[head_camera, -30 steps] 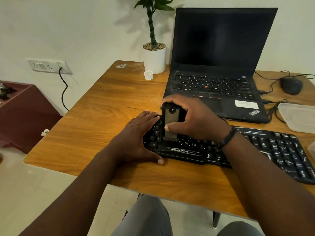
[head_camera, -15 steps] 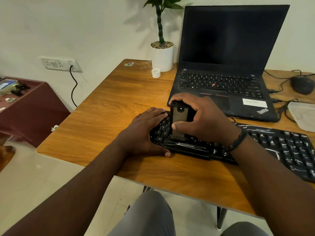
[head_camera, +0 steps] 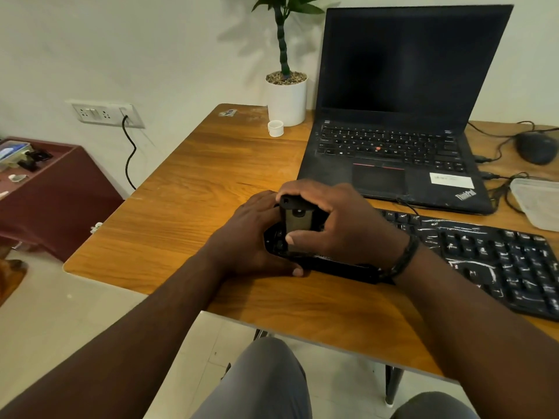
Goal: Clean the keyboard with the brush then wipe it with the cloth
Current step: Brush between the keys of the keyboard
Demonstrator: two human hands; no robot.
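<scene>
A black keyboard (head_camera: 484, 255) streaked with white dust lies along the near right part of the wooden desk (head_camera: 187, 213). My right hand (head_camera: 338, 225) grips a small black and grey brush (head_camera: 298, 220), held upright over the keyboard's left end, thumb across its lower part. The bristles are hidden behind my thumb. My left hand (head_camera: 248, 237) rests flat on the keyboard's left end, thumb along its front edge. No cloth is in view.
An open black laptop (head_camera: 402, 122) stands behind the keyboard. A white plant pot (head_camera: 287, 98) and a small white cap (head_camera: 275, 128) sit at the back. A mouse (head_camera: 537, 146), cables and a plastic container (head_camera: 538, 204) lie at the right. A dark red cabinet (head_camera: 48, 195) stands left of the desk.
The brush in my right hand has shifted slightly toward the keyboard's left end, close to my left hand. My view has shifted a little; the left hand stays on the keyboard.
</scene>
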